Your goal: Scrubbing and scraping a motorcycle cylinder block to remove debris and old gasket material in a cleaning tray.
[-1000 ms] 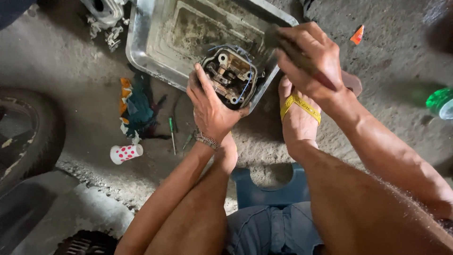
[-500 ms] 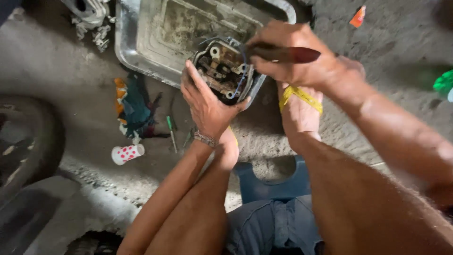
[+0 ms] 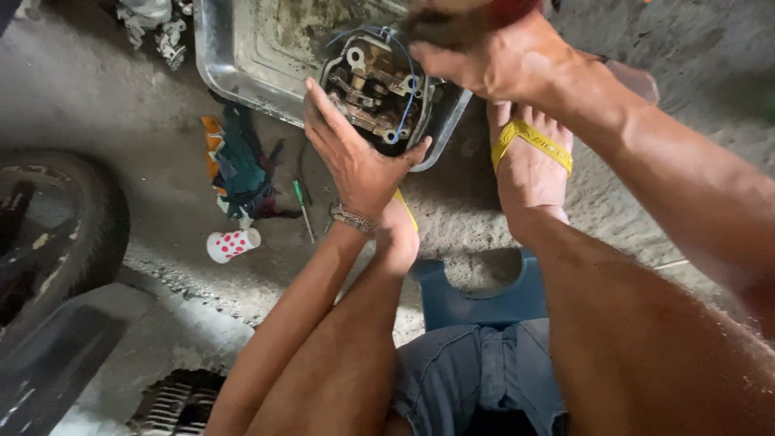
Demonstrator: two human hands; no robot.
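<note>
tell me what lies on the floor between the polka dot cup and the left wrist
A green-handled screwdriver lies on the concrete between cup and left hand, head view.

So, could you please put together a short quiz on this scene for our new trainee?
1. True or false: the left hand grips the engine part from below.
2. What lies nearest the white cup with red dots: A a tyre, B a green-handled screwdriver, C a hammer?
3. What does the engine part rest over?

Key: 1 true. 2 B. 3 A metal tray.
</note>
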